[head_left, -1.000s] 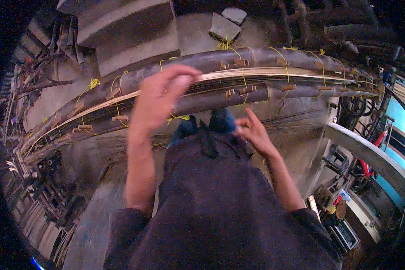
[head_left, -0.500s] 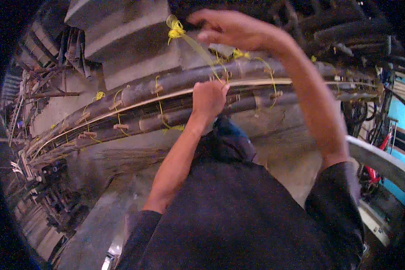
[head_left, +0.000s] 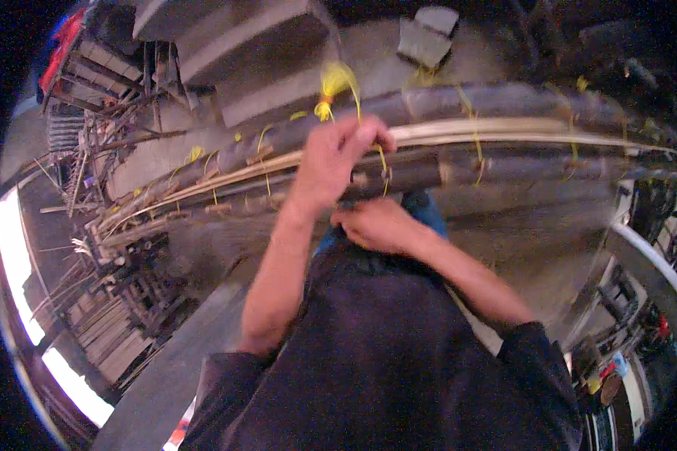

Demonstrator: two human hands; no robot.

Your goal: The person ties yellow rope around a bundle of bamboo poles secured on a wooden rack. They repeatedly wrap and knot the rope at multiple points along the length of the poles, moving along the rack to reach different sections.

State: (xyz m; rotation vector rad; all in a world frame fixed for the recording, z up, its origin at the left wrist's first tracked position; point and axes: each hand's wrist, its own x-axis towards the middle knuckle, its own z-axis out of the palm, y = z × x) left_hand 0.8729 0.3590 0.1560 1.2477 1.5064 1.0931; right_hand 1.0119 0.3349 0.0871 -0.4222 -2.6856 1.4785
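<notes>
Two long, dark, jointed poles, an upper pole [head_left: 496, 99] and a lower pole [head_left: 414, 174], run across in front of me. Pale split strips [head_left: 504, 131] lie lengthwise between them, and yellow cord loops [head_left: 477, 139] cross at intervals. My left hand [head_left: 327, 161] is over the strips, fingers curled, with yellow cord passing into its grip. Just above it, a blurred yellow cord bundle [head_left: 337, 81] hangs by the upper pole. My right hand [head_left: 380, 227] is closed, close to my waist below the lower pole; whatever it holds is hidden.
Beyond the poles rise grey steps [head_left: 256, 64], with pale blocks [head_left: 426, 41] on the floor farther right. A wooden rack [head_left: 101, 75] stands at the far left, above stacked timber [head_left: 116, 331]. A light rail [head_left: 658, 259] borders the right side.
My right hand has come down from above the upper pole to my waist. The cord bundle has moved right and down, nearer my left hand. My view has shifted.
</notes>
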